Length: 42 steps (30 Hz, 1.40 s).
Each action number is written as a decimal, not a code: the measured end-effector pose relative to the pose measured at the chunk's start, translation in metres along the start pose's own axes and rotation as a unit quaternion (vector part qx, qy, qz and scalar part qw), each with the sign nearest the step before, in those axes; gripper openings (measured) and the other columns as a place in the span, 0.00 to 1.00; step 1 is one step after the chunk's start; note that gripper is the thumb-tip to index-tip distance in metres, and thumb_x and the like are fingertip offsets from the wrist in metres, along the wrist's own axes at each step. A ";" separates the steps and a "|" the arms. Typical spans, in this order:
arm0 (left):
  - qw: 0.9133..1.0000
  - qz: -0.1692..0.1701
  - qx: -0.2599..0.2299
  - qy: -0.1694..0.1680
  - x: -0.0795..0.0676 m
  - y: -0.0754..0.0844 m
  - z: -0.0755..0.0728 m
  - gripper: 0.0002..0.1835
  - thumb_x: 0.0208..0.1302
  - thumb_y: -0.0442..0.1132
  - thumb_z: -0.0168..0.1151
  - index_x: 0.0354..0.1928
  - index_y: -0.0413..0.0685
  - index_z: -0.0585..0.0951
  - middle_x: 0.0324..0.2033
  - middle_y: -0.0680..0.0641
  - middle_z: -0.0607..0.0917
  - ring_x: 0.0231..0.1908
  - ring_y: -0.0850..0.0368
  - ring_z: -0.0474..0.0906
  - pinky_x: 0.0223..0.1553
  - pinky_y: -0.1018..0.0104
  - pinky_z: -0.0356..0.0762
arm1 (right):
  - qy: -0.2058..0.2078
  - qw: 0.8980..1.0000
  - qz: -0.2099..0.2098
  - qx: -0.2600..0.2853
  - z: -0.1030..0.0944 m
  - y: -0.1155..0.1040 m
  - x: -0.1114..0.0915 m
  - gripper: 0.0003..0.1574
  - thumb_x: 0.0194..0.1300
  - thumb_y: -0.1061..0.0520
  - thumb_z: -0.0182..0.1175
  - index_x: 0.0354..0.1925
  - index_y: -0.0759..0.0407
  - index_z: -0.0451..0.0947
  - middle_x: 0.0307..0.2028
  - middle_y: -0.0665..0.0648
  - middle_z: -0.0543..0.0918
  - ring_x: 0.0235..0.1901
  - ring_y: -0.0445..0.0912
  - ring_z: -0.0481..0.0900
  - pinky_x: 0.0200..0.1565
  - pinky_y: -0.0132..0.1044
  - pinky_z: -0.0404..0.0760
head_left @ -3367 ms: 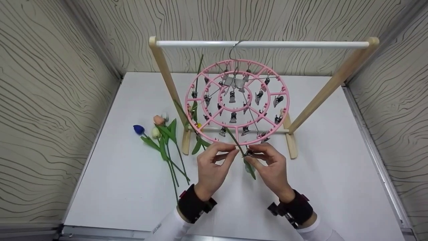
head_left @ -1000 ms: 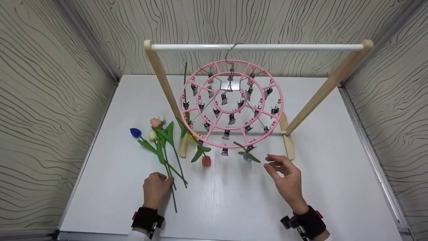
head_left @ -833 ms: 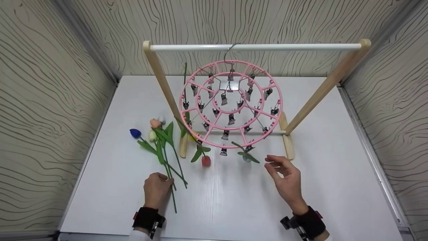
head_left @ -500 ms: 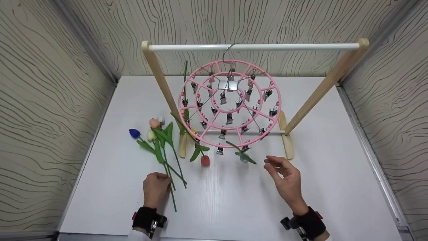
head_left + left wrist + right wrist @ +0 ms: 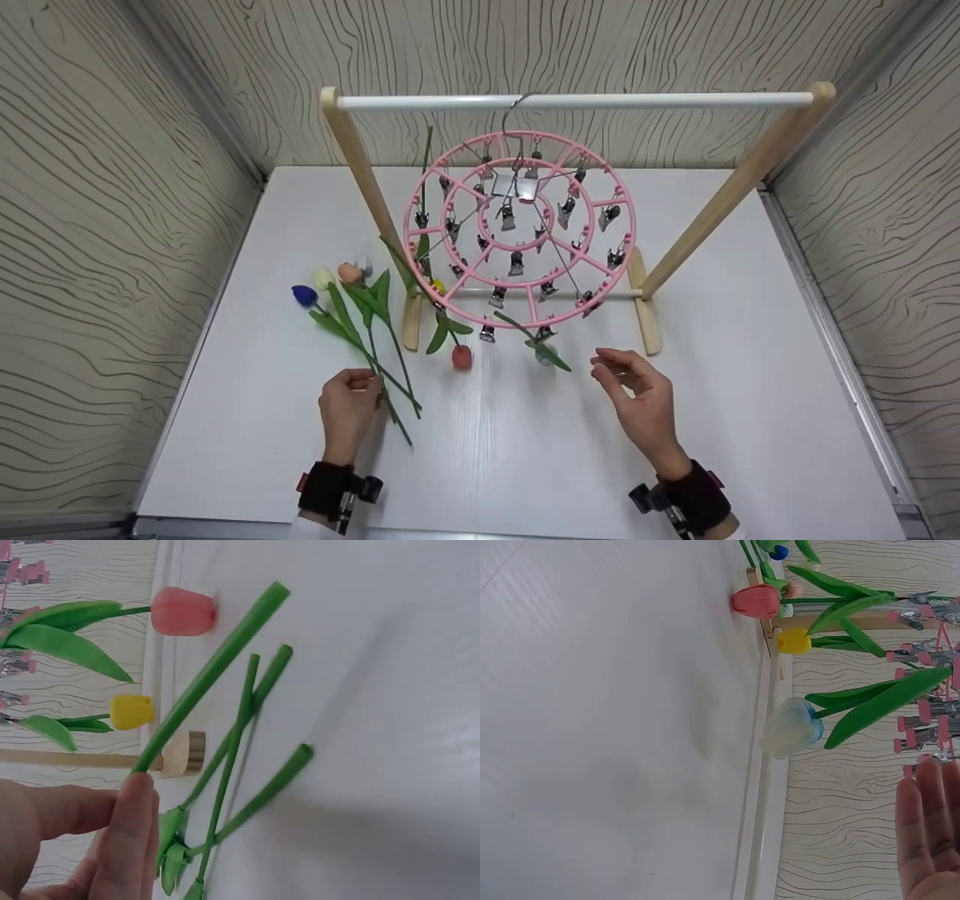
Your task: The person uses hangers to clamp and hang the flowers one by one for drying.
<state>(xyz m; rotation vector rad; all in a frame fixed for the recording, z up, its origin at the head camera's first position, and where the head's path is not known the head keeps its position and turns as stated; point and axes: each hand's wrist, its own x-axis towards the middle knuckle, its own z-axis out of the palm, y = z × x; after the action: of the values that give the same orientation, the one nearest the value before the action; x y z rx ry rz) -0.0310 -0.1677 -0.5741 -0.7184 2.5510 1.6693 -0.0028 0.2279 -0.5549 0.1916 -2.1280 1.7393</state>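
Note:
My left hand pinches the green stem of a cream artificial tulip, its stem end pointing away from the fingers. Beside it lie a blue tulip, a peach tulip and a pale grey-white one. My right hand holds nothing; its fingers are loosely bent, right of a white-and-blue tulip. That tulip hangs head down from the pink clip hanger, as do a red tulip and a yellow one.
The hanger hooks over the white bar of a wooden stand on a white table. Several metal clips dangle from its rings. Patterned panels wall the table at the back and sides.
Both hands have left the clipped white-and-blue tulip. My left hand went to the stems at left and lately lifted the cream tulip's stem, shifting its head left and back. The hanger turned slightly.

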 end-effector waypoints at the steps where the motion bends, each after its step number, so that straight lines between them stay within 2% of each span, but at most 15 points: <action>1: 1.000 0.004 -0.008 0.003 -0.002 0.003 0.002 0.11 0.70 0.31 0.69 0.49 0.29 0.87 0.37 0.37 0.90 0.25 0.61 0.87 0.27 0.73 0.86 | -0.001 1.000 0.000 0.000 0.000 0.000 0.000 0.15 0.66 0.78 0.66 0.51 0.74 0.85 0.43 0.42 0.92 0.42 0.34 0.91 0.42 0.22 0.88; 6: 0.998 0.028 -0.052 0.026 -0.014 0.019 0.008 0.10 0.71 0.31 0.70 0.49 0.31 0.86 0.38 0.38 0.89 0.27 0.63 0.87 0.30 0.72 0.89 | -0.009 1.000 -0.007 0.002 0.002 -0.002 -0.002 0.15 0.66 0.79 0.66 0.50 0.74 0.85 0.42 0.47 0.92 0.43 0.33 0.91 0.43 0.22 0.88; 11: 0.992 0.061 -0.103 0.047 -0.031 0.035 0.013 0.10 0.71 0.30 0.71 0.49 0.31 0.85 0.39 0.37 0.89 0.28 0.65 0.85 0.31 0.73 0.90 | -0.020 0.999 -0.030 0.018 0.005 -0.008 -0.004 0.16 0.65 0.80 0.65 0.50 0.74 0.86 0.41 0.53 0.92 0.43 0.34 0.91 0.43 0.22 0.88; 17: 0.982 0.101 -0.152 0.047 -0.059 0.055 0.028 0.07 0.70 0.27 0.71 0.47 0.31 0.84 0.36 0.37 0.89 0.28 0.66 0.85 0.33 0.72 0.91 | -0.055 0.997 -0.054 0.027 0.012 -0.021 -0.005 0.19 0.63 0.81 0.67 0.50 0.70 0.87 0.41 0.53 0.92 0.42 0.35 0.90 0.43 0.23 0.87; 22: 0.970 0.136 -0.198 0.046 -0.079 0.071 0.038 0.07 0.69 0.24 0.69 0.45 0.28 0.83 0.35 0.36 0.88 0.28 0.65 0.86 0.33 0.69 0.92 | -0.097 0.993 -0.065 0.032 0.018 -0.033 -0.006 0.18 0.62 0.80 0.68 0.49 0.69 0.87 0.39 0.58 0.91 0.40 0.36 0.90 0.42 0.24 0.88; 27: 0.959 0.174 -0.215 0.053 -0.092 0.086 0.044 0.07 0.69 0.23 0.69 0.45 0.24 0.82 0.35 0.34 0.86 0.31 0.67 0.85 0.35 0.68 0.93 | -0.121 0.990 -0.068 0.036 0.020 -0.043 -0.003 0.21 0.61 0.79 0.69 0.49 0.63 0.88 0.39 0.53 0.91 0.40 0.36 0.90 0.43 0.24 0.89; 33: 0.947 0.225 -0.227 0.044 -0.099 0.100 0.051 0.07 0.70 0.22 0.68 0.45 0.24 0.81 0.38 0.33 0.85 0.33 0.67 0.85 0.34 0.67 0.93 | -0.137 0.987 -0.080 0.035 0.026 -0.052 0.002 0.22 0.61 0.78 0.71 0.50 0.62 0.89 0.37 0.60 0.90 0.41 0.37 0.90 0.45 0.25 0.90; 38: 0.930 0.274 -0.244 0.032 -0.106 0.107 0.059 0.06 0.69 0.19 0.66 0.44 0.23 0.79 0.37 0.37 0.85 0.34 0.66 0.85 0.33 0.66 0.93 | -0.153 0.984 -0.086 0.030 0.029 -0.061 0.007 0.21 0.61 0.76 0.73 0.49 0.60 0.89 0.37 0.58 0.90 0.40 0.37 0.90 0.45 0.26 0.91; 42: 0.920 0.298 -0.253 0.013 -0.112 0.112 0.067 0.06 0.69 0.19 0.66 0.44 0.24 0.79 0.39 0.32 0.85 0.35 0.67 0.85 0.33 0.65 0.93 | -0.169 0.981 -0.092 0.020 0.032 -0.069 0.011 0.20 0.61 0.74 0.75 0.48 0.57 0.90 0.38 0.56 0.90 0.40 0.39 0.90 0.44 0.26 0.91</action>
<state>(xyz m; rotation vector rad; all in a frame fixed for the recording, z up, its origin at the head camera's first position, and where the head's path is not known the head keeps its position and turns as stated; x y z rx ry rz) 0.0109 -0.0314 -0.4776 0.0842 2.5171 2.5607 0.0036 0.1836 -0.4931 0.7176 -2.2179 1.7404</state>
